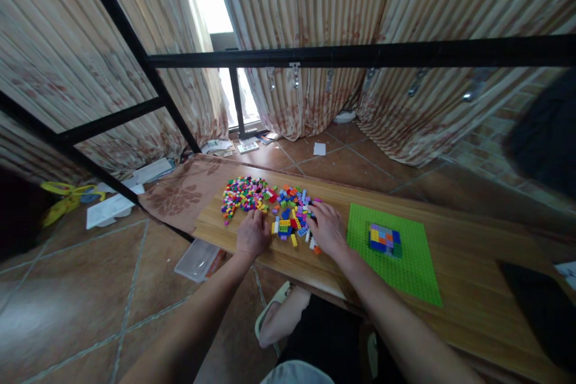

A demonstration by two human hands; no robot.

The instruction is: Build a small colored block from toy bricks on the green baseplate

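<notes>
My left hand (253, 233) rests at the near edge of the brick piles with its fingers curled in; whatever they hold, if anything, is hidden. My right hand (328, 227) reaches over the right side of the larger loose toy bricks (284, 226), thumb and fingers apart, touching the bricks there. Left of these lies a heap of small multicoloured bricks (243, 194). To the right of my right hand is a green baseplate (414, 240), bearing a low square block of coloured bricks (384, 240).
All this lies on a long wooden bench top (468, 288). A dark flat object (540, 312) sits at its right end. Below the left end is a clear plastic box (197, 260). A black metal frame (342, 55) crosses in front of the curtains (310, 6).
</notes>
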